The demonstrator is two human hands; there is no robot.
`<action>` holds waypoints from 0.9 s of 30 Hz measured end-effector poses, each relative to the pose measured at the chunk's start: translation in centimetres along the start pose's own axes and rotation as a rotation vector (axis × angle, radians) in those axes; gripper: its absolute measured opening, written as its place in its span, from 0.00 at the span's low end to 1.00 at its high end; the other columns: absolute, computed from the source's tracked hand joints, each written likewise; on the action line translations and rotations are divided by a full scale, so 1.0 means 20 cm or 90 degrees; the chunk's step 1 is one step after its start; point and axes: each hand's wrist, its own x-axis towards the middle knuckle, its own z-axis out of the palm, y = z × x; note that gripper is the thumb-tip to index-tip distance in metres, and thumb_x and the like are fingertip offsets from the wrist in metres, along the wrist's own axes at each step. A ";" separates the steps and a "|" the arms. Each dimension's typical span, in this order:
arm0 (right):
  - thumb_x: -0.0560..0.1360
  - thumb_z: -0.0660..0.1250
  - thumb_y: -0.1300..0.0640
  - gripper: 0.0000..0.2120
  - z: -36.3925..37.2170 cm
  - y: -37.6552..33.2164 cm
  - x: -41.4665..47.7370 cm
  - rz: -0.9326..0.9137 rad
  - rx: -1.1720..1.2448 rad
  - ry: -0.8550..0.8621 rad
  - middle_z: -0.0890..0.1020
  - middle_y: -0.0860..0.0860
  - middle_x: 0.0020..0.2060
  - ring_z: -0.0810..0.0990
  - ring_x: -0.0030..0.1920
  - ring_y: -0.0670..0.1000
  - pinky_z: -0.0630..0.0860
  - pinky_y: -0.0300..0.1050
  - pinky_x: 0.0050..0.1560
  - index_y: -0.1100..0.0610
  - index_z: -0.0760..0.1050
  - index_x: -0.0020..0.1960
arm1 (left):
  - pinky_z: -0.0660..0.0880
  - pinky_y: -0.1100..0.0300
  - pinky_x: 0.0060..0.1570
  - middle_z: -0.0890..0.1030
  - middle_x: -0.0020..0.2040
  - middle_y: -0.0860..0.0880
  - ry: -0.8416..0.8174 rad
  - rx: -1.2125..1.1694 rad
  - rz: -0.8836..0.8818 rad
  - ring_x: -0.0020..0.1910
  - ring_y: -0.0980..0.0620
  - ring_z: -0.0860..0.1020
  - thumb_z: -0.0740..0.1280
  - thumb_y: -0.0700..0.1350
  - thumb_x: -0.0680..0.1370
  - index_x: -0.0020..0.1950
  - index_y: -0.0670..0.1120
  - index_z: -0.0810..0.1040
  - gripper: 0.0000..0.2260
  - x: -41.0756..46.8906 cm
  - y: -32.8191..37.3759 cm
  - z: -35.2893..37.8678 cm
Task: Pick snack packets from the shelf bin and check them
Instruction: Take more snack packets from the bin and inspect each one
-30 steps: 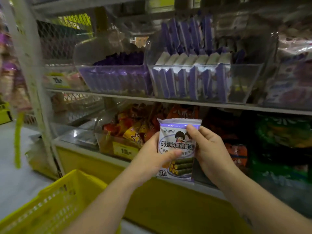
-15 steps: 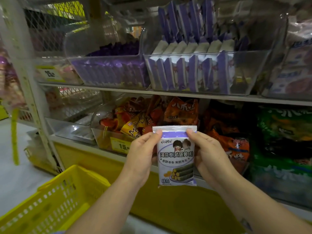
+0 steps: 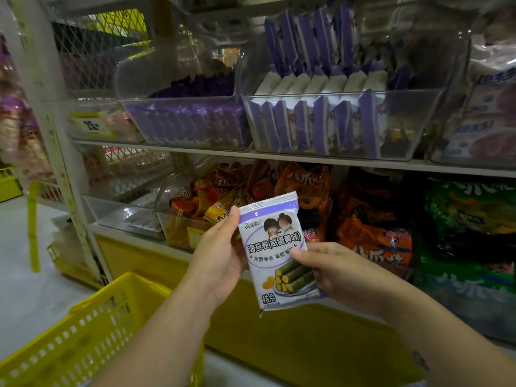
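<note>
A purple and white snack packet, printed with two cartoon heads and green rolls, is held upright in front of the lower shelf, its front facing me. My left hand grips its upper left edge, thumb at the top corner. My right hand pinches its right side, thumb pressed on the front at mid-height. Above, a clear shelf bin holds several matching purple and white packets standing in rows.
A second clear bin of purple packets sits to the left of the first one. Orange snack bags and green bags fill the lower shelf. A yellow shopping basket stands at the lower left, by a white shelf post.
My right hand slid from the packet's top right corner down to its right side. The packet tilted slightly, its top leaning left. The view moved closer to the shelf.
</note>
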 end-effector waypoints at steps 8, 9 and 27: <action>0.72 0.65 0.51 0.22 -0.01 -0.03 -0.02 0.004 0.098 0.097 0.83 0.63 0.53 0.83 0.55 0.59 0.81 0.50 0.53 0.66 0.78 0.58 | 0.81 0.52 0.43 0.82 0.59 0.40 -0.264 0.056 -0.181 0.52 0.45 0.83 0.71 0.44 0.74 0.61 0.49 0.81 0.15 -0.03 0.03 -0.07; 0.72 0.65 0.51 0.21 -0.02 -0.04 -0.02 0.000 0.113 0.105 0.83 0.63 0.53 0.83 0.55 0.60 0.80 0.51 0.55 0.66 0.79 0.57 | 0.81 0.53 0.43 0.82 0.60 0.41 -0.290 0.050 -0.184 0.53 0.45 0.83 0.73 0.41 0.72 0.63 0.49 0.79 0.19 -0.03 0.02 -0.07; 0.76 0.62 0.52 0.17 -0.02 -0.08 -0.04 -0.086 0.274 0.148 0.85 0.61 0.50 0.85 0.49 0.57 0.82 0.46 0.39 0.60 0.86 0.43 | 0.79 0.60 0.49 0.80 0.63 0.54 -0.284 0.175 0.011 0.55 0.49 0.81 0.71 0.32 0.69 0.72 0.54 0.67 0.35 -0.04 0.04 -0.05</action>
